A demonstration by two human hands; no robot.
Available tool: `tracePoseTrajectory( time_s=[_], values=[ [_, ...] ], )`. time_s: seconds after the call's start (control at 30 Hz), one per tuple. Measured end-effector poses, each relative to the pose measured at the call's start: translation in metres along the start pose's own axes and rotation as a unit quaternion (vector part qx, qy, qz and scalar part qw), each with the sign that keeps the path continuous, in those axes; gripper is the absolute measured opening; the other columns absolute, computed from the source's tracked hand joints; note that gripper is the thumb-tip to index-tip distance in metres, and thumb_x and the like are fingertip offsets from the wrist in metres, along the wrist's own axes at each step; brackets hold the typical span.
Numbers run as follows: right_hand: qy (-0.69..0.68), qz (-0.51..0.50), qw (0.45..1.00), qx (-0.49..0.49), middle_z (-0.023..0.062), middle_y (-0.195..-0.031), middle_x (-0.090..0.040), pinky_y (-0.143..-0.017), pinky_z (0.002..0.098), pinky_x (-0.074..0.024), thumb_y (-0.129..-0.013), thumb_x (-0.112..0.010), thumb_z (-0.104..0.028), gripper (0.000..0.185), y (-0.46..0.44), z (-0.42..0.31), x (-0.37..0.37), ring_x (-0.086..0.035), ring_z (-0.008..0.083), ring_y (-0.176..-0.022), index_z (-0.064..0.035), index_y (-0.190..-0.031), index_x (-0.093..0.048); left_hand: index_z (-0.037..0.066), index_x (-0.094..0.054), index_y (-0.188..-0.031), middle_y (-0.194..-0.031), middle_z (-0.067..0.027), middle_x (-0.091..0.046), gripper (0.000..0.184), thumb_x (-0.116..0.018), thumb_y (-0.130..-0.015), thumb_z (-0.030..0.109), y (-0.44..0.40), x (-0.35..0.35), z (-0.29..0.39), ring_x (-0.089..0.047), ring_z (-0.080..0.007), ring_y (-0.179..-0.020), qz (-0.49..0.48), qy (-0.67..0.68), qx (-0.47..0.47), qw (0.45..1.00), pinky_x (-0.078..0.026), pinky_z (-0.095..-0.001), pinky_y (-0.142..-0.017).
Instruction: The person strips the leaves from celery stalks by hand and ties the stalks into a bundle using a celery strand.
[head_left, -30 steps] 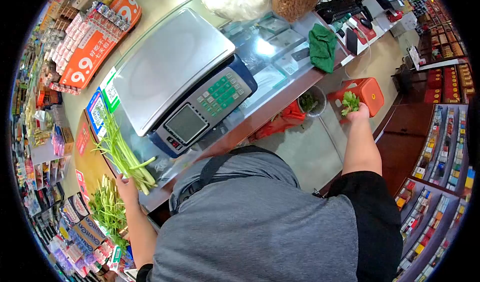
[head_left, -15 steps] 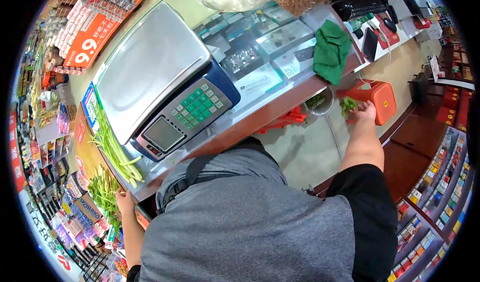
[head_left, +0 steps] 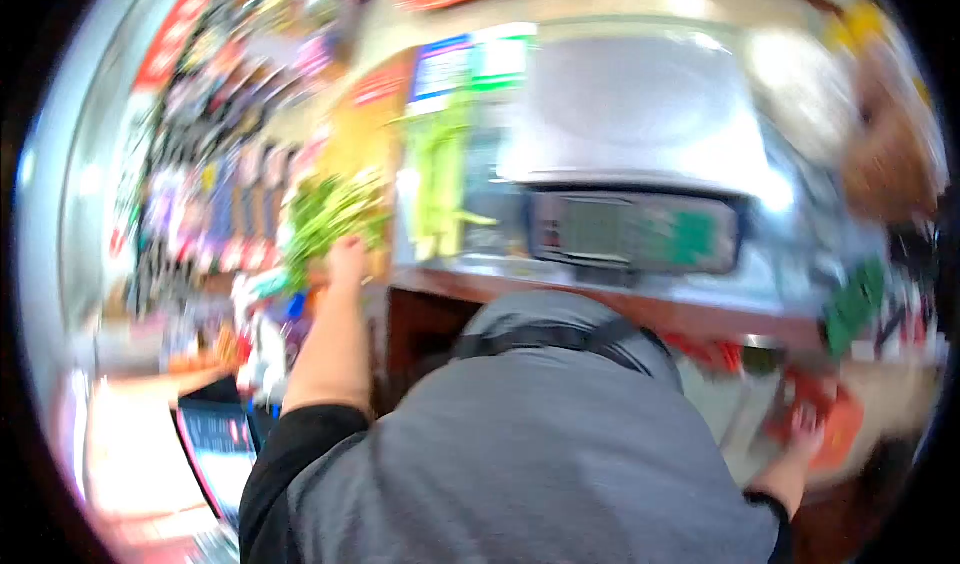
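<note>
The view is blurred by motion. My left hand [head_left: 347,258] is at the lower edge of a bunch of leafy greens [head_left: 335,214] on the wooden surface; its fingers are smeared. Long green stalks [head_left: 438,179] lie on the glass counter, just right of that bunch. At the lower right, my right hand [head_left: 806,438] is in front of an orange-red container [head_left: 838,426]; whether it holds anything is too blurred to tell. A scale [head_left: 640,114] with a metal plate and green keys stands on the counter between my hands.
A green cloth [head_left: 855,307] hangs at the counter's right end. Behind it are a white bag [head_left: 800,94] and a brown bag [head_left: 890,164]. Packed shelves [head_left: 225,204] fill the left side. A screen [head_left: 215,449] stands at the lower left.
The view has swung left, so the counter now lies level across the frame. My left hand has come up against the leafy bunch. The greens seen earlier in my right hand cannot be made out now.
</note>
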State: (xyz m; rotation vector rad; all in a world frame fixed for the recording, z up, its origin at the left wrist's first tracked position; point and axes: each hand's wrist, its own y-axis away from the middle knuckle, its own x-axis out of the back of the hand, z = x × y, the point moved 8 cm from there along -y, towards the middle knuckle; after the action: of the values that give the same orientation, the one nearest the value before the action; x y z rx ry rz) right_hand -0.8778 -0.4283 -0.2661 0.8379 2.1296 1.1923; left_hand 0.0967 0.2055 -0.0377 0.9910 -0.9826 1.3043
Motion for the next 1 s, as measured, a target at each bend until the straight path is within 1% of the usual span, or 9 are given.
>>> tracePoseTrajectory(
  time_s=[0.13, 0.27, 0.47, 0.57, 0.6, 0.77, 0.87, 0.97, 1.0],
  values=[
    [0.043, 0.061, 0.992, 0.1, 0.0081, -0.137, -0.052, -0.089, 0.0392, -0.0505, -0.091, -0.053, -0.036, 0.056, 0.001, -0.022, 0.073, -0.057, 0.0274, -0.112, -0.0108, -0.14, -0.042, 0.01, -0.073, -0.092, -0.09, -0.0126, -0.071, 0.024, -0.064, -0.082, 0.029, 0.005, -0.016, -0.05, -0.068, -0.0267, -0.085, 0.028, 0.069, 0.094, 0.993, -0.052, -0.0373, -0.079],
    [0.08, 0.075, 0.988, 0.106, 0.0071, -0.138, -0.05, -0.091, 0.0394, -0.049, -0.092, -0.052, -0.037, 0.056, 0.055, 0.002, 0.078, -0.055, 0.0254, -0.115, -0.0106, -0.14, -0.041, 0.002, -0.069, -0.091, -0.075, -0.0038, -0.065, 0.016, -0.065, -0.084, 0.016, 0.002, -0.036, -0.072, -0.059, -0.0128, -0.068, 0.01, 0.25, 0.183, 0.951, -0.048, -0.0276, -0.062],
    [0.111, 0.011, 0.989, 0.095, 0.0056, -0.141, -0.048, -0.094, 0.0397, -0.0468, -0.094, -0.049, -0.037, 0.055, 0.144, 0.041, 0.016, -0.052, 0.0225, -0.121, -0.0103, -0.141, -0.04, 0.005, -0.071, -0.094, -0.089, -0.011, -0.071, 0.022, -0.064, -0.081, 0.022, -0.051, -0.017, -0.081, -0.067, -0.0238, -0.083, 0.05, 0.211, 0.085, 0.973, -0.051, -0.034, -0.077],
    [0.122, -0.021, 0.987, 0.101, 0.0048, -0.142, -0.047, -0.095, 0.0398, -0.0457, -0.095, -0.048, -0.038, 0.054, 0.18, 0.047, -0.009, -0.05, 0.021, -0.123, -0.0102, -0.141, -0.039, 0.004, -0.07, -0.095, -0.097, -0.0122, -0.068, 0.021, -0.062, -0.084, 0.02, -0.058, 0.023, -0.027, -0.065, -0.0265, -0.09, 0.005, 0.193, -0.011, 0.981, -0.05, -0.0358, -0.08],
    [0.16, -0.055, 0.981, 0.098, 0.0029, -0.134, -0.054, -0.085, 0.0372, -0.0494, -0.095, -0.049, -0.037, 0.054, 0.187, 0.051, -0.016, -0.057, 0.0212, -0.112, -0.0116, -0.141, -0.04, 0.004, -0.07, -0.096, -0.097, -0.0123, -0.068, 0.02, -0.062, -0.084, 0.019, -0.068, 0.023, -0.017, -0.064, -0.0271, -0.091, 0.002, 0.192, -0.055, 0.98, -0.05, -0.0362, -0.08],
    [0.165, -0.052, 0.978, 0.117, 0.0034, -0.129, -0.057, -0.087, 0.0377, -0.048, -0.096, -0.046, -0.036, 0.049, 0.236, 0.078, -0.03, -0.058, 0.0207, -0.108, -0.0116, -0.138, -0.043, 0.004, -0.068, -0.102, -0.101, -0.0145, -0.067, 0.022, -0.059, -0.086, 0.016, -0.116, 0.022, 0.039, -0.062, -0.0301, -0.096, 0.041, 0.156, -0.277, 0.947, -0.049, -0.0381, -0.087],
    [0.146, -0.114, 0.975, 0.121, 0.0027, -0.122, -0.059, -0.084, 0.037, -0.0477, -0.096, -0.044, -0.037, 0.045, 0.237, 0.069, -0.024, -0.058, 0.0197, -0.102, -0.0108, -0.133, -0.048, 0.006, -0.067, -0.105, -0.11, -0.0151, -0.064, 0.024, -0.057, -0.084, 0.014, -0.164, 0.004, 0.044, -0.06, -0.0326, -0.105, 0.08, 0.096, -0.268, 0.955, -0.048, -0.0411, -0.091],
    [0.157, -0.08, 0.973, 0.15, 0.0023, -0.122, -0.06, -0.081, 0.0369, -0.0476, -0.096, -0.043, -0.038, 0.045, 0.288, 0.083, -0.014, -0.058, 0.0198, -0.102, -0.0118, -0.131, -0.05, 0.007, -0.061, -0.118, -0.118, -0.0145, -0.063, 0.036, -0.057, -0.083, 0.015, -0.21, -0.049, 0.02, -0.058, -0.0328, -0.112, -0.051, 0.002, -0.145, 0.988, -0.047, -0.0413, -0.095],
    [0.14, -0.06, 0.974, 0.166, 0.0021, -0.123, -0.059, -0.081, 0.0363, -0.0473, -0.095, -0.043, -0.04, 0.046, 0.301, 0.089, -0.009, -0.058, 0.0192, -0.104, -0.0121, -0.131, -0.05, 0.013, -0.056, -0.128, -0.122, -0.0134, -0.062, 0.047, -0.057, -0.081, 0.015, -0.208, -0.054, 0.023, -0.057, -0.0319, -0.115, -0.183, -0.067, -0.111, 0.974, -0.046, -0.0415, -0.096]
  ],
)
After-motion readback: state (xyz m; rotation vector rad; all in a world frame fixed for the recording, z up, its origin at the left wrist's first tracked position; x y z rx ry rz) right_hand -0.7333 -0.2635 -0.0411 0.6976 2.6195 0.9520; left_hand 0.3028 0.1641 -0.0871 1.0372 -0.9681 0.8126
